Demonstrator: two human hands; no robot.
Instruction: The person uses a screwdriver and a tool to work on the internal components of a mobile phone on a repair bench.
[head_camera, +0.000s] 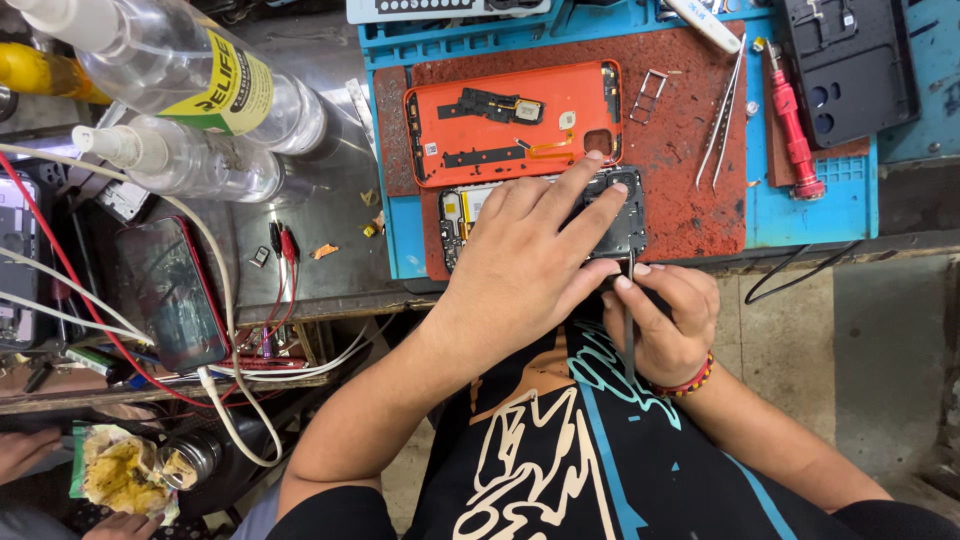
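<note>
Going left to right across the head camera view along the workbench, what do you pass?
Red phone → clear spray bottles → orange phone back cover → left hand on the opened phone → tweezers → red screwdriver → black phone cover.

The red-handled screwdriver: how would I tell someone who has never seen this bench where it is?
Start at the blue work mat at the far edge of the bench, with its rust-red pad. Just off the pad's right edge lies the red-handled screwdriver, pointing away from the person. Unlike the silver tweezers lying left of it, it is thick, round and bright red.
</note>
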